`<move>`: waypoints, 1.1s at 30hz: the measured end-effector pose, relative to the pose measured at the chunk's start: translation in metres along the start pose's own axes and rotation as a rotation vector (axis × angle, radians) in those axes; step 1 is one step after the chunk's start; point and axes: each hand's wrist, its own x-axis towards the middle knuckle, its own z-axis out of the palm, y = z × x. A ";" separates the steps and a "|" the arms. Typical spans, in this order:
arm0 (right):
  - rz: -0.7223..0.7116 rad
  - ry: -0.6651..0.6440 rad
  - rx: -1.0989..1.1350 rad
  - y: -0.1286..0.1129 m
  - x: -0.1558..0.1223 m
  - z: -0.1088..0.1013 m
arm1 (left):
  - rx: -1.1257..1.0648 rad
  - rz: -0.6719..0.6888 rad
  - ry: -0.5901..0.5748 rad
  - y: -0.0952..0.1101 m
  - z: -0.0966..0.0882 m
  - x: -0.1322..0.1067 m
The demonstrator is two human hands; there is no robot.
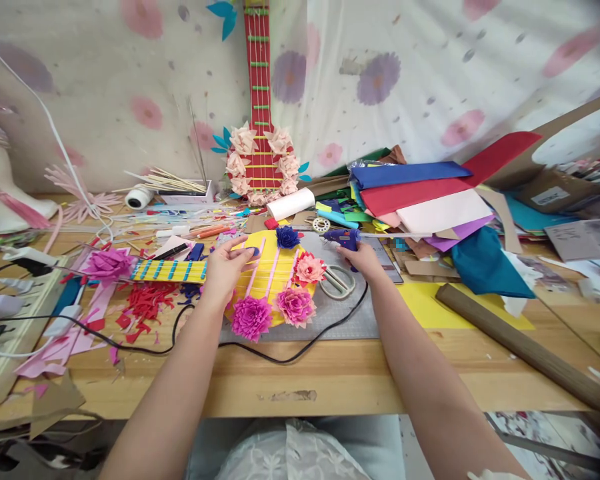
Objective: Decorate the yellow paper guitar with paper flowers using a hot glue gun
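Note:
My right hand (pixel 361 257) is wrapped round the handle of a blue hot glue gun (pixel 341 237), its nozzle toward the left. My left hand (pixel 230 267) is over the yellow paper guitar (pixel 261 267), with a small dark blue piece (pixel 253 252) pinched at the fingertips. What that piece is exactly is too small to tell. Along the guitar's edge sit a dark blue paper flower (pixel 288 237), a coral one (pixel 310 268), a pink one (pixel 296 307) and a magenta one (pixel 251 319). Scissors (pixel 338 283) lie beside the guitar, below the glue gun.
A red paper guitar (pixel 260 160) leans against the curtain behind. Coloured paper sheets (pixel 420 193) are piled at the back right, near a brown roll (pixel 520 347). A black cable (pixel 300 357) loops across the front. At left are paper scraps (pixel 145 307) and a power strip (pixel 25 333).

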 end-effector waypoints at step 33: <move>-0.459 -0.289 0.047 -0.110 -0.066 0.010 | -0.009 0.061 0.211 0.001 0.026 -0.009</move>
